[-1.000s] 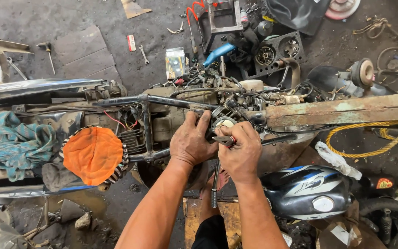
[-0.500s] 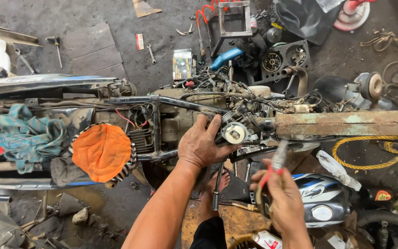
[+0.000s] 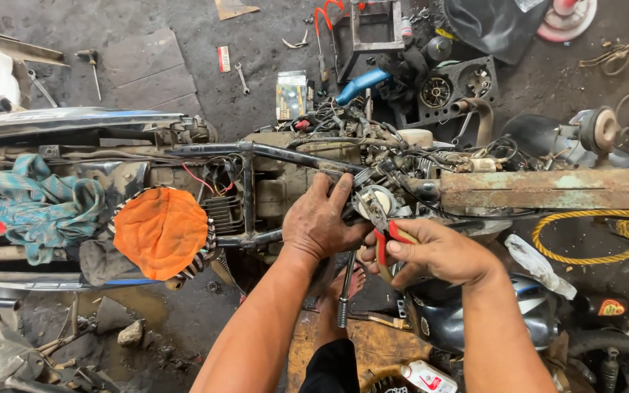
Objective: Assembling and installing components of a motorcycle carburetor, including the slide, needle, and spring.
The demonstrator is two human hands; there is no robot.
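- My left hand [image 3: 322, 225] lies flat on the bike frame [image 3: 256, 156], holding nothing, beside the round white part [image 3: 375, 198] in the middle.
- My right hand [image 3: 438, 255] is shut tight around red-handled pliers [image 3: 386, 236]; the tips touch that round part.
- The pliers might slip on the greasy part and nip my left fingers.
- The tips could snag the wires [image 3: 416, 164] close by.
- I count one pliers, one orange rag [image 3: 160, 231], one yellow rope [image 3: 591, 236] and two hands.
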